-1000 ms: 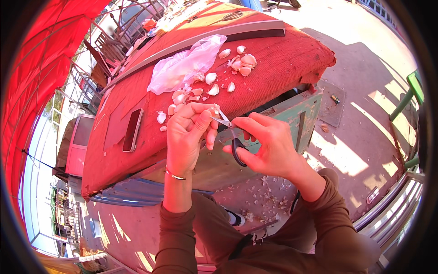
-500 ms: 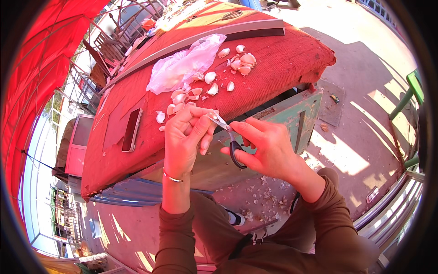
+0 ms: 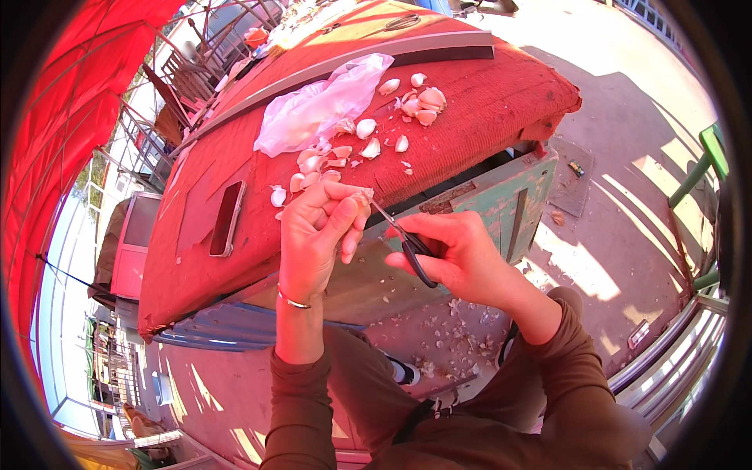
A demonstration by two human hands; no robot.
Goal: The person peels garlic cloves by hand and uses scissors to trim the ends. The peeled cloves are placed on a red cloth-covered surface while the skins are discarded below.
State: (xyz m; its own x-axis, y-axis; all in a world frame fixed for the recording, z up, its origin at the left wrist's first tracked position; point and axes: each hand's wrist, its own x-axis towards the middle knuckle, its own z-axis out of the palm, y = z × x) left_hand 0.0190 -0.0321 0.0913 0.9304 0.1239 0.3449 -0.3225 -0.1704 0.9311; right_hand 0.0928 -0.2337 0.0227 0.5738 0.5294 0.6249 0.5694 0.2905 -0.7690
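Observation:
My left hand, with a bracelet at the wrist, pinches a garlic clove between thumb and fingertips, over the near edge of the red-covered table. Black-handled scissors are in my right hand. Their narrow blades point up and left, with the tips at the clove; whether they touch it I cannot tell. Just beyond my left hand lie several loose garlic cloves. Farther back sits a partly broken garlic bulb. The fingers hide most of the held clove.
A pink plastic bag lies behind the cloves, near a long metal bar across the table. A phone rests on the left. Garlic skins litter the floor. At right are a green chair and metal rails.
The scissors and my right hand have shifted slightly down and right, drawing the blades back from the clove. The blades now look narrower. My left hand keeps its pinch.

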